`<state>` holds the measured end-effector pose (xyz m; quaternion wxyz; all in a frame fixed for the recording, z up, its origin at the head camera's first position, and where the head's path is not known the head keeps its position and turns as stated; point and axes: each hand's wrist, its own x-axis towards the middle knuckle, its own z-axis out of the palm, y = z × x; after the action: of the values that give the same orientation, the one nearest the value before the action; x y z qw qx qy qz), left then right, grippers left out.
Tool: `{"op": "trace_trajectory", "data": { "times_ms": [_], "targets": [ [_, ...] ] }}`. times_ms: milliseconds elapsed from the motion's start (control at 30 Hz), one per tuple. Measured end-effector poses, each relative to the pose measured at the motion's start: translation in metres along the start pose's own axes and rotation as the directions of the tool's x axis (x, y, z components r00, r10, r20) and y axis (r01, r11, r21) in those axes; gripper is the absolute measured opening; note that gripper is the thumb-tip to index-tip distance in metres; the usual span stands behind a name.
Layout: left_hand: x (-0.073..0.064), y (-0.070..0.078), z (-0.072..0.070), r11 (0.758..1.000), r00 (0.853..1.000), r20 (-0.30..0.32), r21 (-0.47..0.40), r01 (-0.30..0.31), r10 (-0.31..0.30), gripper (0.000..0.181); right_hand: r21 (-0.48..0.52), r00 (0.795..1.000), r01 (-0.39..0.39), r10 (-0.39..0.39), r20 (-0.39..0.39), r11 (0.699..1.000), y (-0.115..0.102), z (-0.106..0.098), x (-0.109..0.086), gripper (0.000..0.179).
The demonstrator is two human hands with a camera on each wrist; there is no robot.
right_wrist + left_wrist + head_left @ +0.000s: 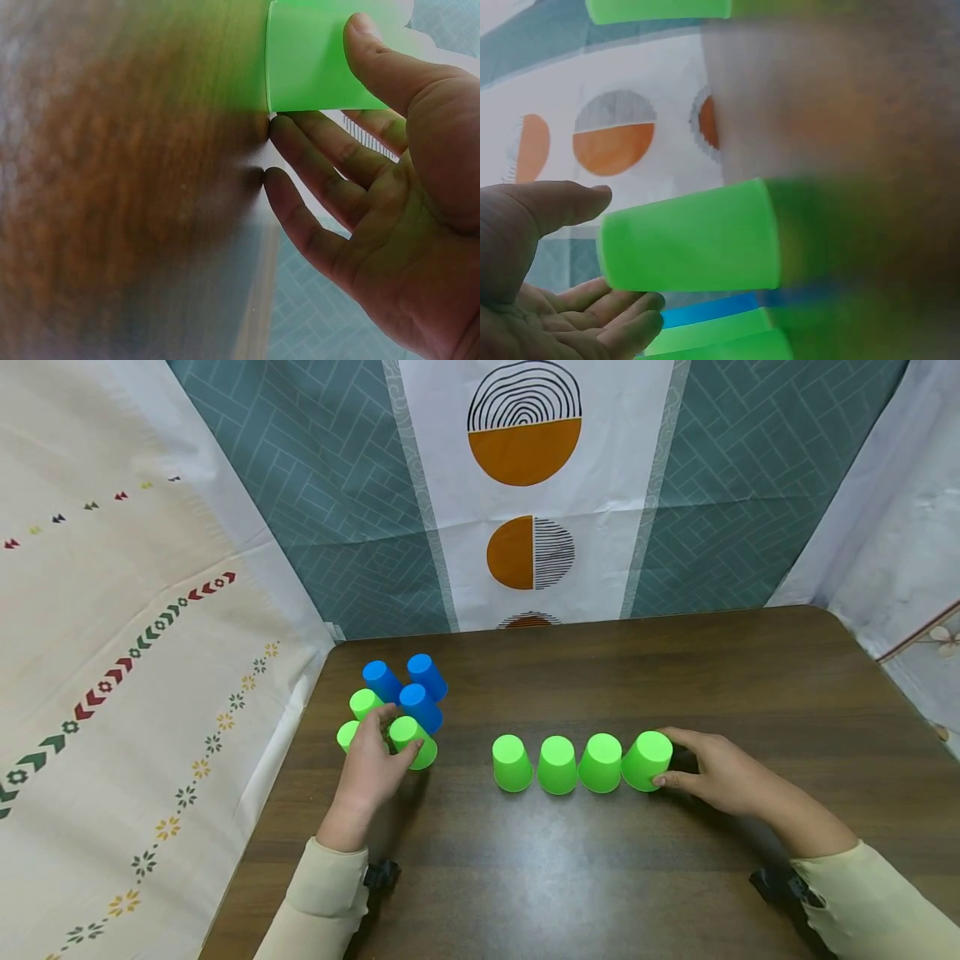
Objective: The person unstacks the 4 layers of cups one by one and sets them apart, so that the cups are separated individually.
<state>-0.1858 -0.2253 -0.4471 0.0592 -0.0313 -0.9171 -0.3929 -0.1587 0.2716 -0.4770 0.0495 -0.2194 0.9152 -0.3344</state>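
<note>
Upside-down plastic cups stand on a brown wooden table. My left hand [369, 768] is at the near green cup [413, 743] of a cluster on the left. The left wrist view shows its thumb apart from that cup [694, 244], with loosely spread fingers beside the cup's narrow end. On the right, my right hand [720, 772] holds the end green cup [648, 762] of a row between thumb and fingers. The right wrist view has the thumb across this cup [307, 64] and fingertips at its far side near the tabletop. The cup leans slightly.
Green cups [557, 766] make up the rest of the row. In the left cluster are blue cups [421, 708] and more green ones [366, 702], partly behind my left hand. The wooden table [570, 685] ends at a patterned cloth [300, 485] at the back.
</note>
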Motion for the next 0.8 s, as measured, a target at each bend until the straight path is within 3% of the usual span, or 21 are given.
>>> {"op": "trace_trajectory", "data": {
  "times_ms": [233,367,600,800],
  "targets": [
    [0.002,0.014,-0.012,0.995,0.991,-0.102,-0.031,-0.094,0.090,0.068,0.003,1.000,-0.003,0.003,0.002,1.000,0.000,0.000,0.000,0.062],
    [0.000,0.025,-0.012,0.986,0.983,-0.117,-0.074,-0.150,0.140,0.067,0.004,1.000,-0.002,0.002,0.002,1.000,0.001,0.000,0.000,0.062],
    [-0.003,0.048,0.005,0.959,0.971,-0.082,-0.154,-0.236,0.226,0.061,-0.001,1.000,0.001,-0.001,-0.001,1.000,0.001,0.000,0.000,0.062],
    [-0.005,0.063,0.028,0.947,0.960,0.012,-0.166,-0.275,0.280,0.058,-0.007,1.000,-0.004,0.004,0.003,1.000,0.001,0.001,0.000,0.062]
  ]
}}
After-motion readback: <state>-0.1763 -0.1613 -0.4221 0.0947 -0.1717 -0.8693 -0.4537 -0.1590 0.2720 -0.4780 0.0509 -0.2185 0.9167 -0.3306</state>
